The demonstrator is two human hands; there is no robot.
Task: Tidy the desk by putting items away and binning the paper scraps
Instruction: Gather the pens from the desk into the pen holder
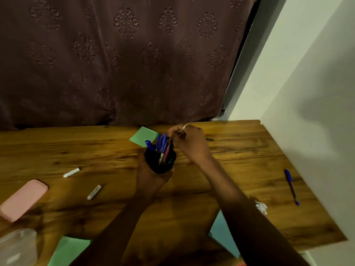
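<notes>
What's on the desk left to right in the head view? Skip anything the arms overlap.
pink case → white marker → white labelled stick → pen cup, gripped by the left hand → crumpled paper scrap → blue pen

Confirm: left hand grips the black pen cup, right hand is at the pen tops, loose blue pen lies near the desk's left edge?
One error: the head view shows the loose blue pen near the desk's right edge. Left hand, black pen cup and right hand are as stated.
</notes>
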